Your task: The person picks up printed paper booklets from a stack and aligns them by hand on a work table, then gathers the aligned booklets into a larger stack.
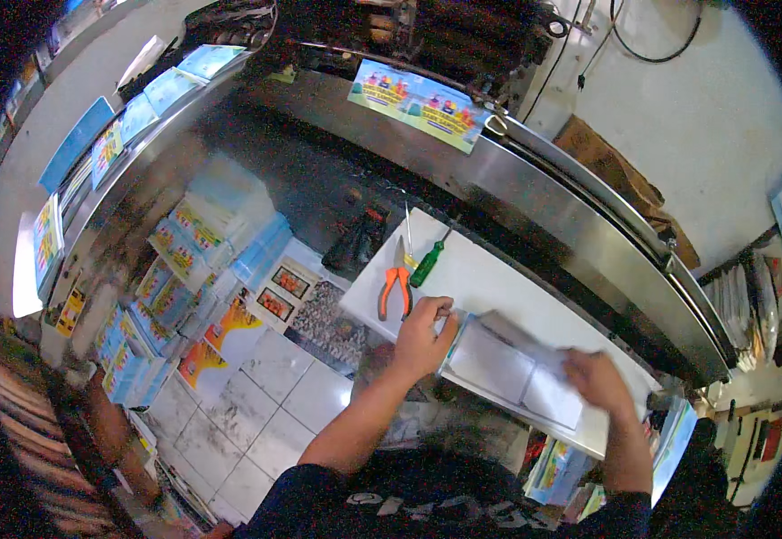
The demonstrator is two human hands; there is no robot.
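A flat, whitish rectangular stack of sheets point(490, 359) with a greenish left edge lies on the white tabletop. My left hand point(425, 334) is closed at that left edge, its fingers curled and pressed together. On the other side, my right hand point(599, 382) is smeared by motion, with its fingers closed at the end of a blurred grey sheet point(521, 334). That sheet is tilted up above the stack's far side. Pliers point(396, 286) with orange and black handles lie beyond my left hand. Beside them rest a green-handled screwdriver point(431, 260) and a thin pointed tool point(408, 225).
A long metal machine edge point(535, 202) runs behind the white table point(476, 256), with a printed sheet point(420, 103) on it. Printed stacks point(184, 238) stand on the left. Below right are more printed papers point(557, 467). A black plastic bag point(355, 242) sits beyond the table's left end.
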